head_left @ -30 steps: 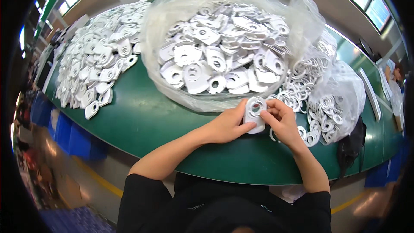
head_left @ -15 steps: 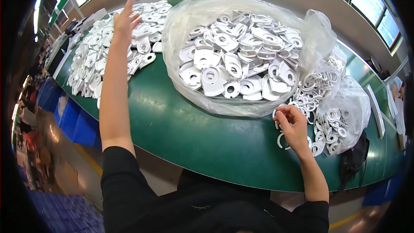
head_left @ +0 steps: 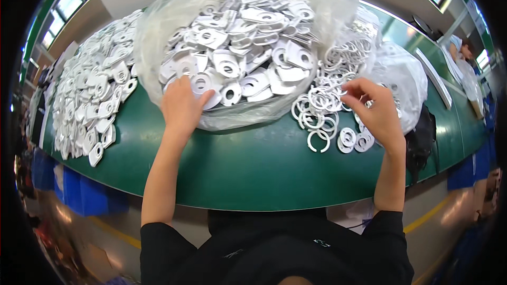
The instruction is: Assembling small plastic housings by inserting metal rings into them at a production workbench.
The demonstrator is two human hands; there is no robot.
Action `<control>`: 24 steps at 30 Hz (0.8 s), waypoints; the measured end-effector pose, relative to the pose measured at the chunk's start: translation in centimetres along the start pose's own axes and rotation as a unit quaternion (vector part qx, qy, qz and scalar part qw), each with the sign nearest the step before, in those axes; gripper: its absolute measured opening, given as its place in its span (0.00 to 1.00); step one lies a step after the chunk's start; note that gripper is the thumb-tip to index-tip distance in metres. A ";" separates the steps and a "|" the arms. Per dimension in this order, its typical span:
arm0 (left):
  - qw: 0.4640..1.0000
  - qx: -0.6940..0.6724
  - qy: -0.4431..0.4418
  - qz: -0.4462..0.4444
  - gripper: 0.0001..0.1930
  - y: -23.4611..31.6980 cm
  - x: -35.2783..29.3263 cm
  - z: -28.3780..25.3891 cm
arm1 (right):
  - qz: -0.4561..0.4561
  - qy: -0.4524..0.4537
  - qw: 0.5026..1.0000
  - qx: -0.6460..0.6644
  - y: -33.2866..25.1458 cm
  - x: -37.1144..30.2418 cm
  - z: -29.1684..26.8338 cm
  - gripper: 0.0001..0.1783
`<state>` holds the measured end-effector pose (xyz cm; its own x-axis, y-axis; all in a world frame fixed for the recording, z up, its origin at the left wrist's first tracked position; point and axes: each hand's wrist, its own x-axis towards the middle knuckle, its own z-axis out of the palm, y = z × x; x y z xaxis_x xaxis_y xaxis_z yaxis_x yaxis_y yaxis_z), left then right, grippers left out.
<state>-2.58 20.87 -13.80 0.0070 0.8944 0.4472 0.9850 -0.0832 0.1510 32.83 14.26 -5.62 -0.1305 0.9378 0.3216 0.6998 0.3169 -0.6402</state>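
Note:
My left hand (head_left: pixel 182 104) is at the near left edge of a large clear plastic bag (head_left: pixel 150 68) full of white plastic plates with round holes. Its fingers and thumb close on the edge of one plate (head_left: pixel 201 82); some fingertips are hidden. Over the loose white open rings (head_left: pixel 323 97) to the right of that bag, my right hand (head_left: pixel 376 108) has its thumb and forefinger curled toward each other. Rings lie right behind its fingertips, so what it pinches, if anything, cannot be made out.
A wide heap of similar white plates (head_left: pixel 95 89) covers the left of the green table (head_left: pixel 253 163). On the right are a second clear bag (head_left: pixel 404 74), a black bag (head_left: pixel 421 145) and a long white strip (head_left: pixel 434 79). Blue bins (head_left: pixel 87 192) stand below the table's left edge.
My left hand has come back from above the left heap to the plates in the large bag. My right hand stays by the rings. The view has shifted to the right.

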 end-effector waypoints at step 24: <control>0.226 -0.837 -0.460 -0.190 0.25 11.5 -4.6 0.3 | -0.333 0.000 0.942 -0.039 0.0 0.8 6.6 0.08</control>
<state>8.76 15.93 -14.39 0.7680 0.6259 -0.1357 -0.4964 0.7157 0.4913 28.08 15.94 -9.98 -0.5589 0.5338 0.6346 0.5121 0.8241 -0.2423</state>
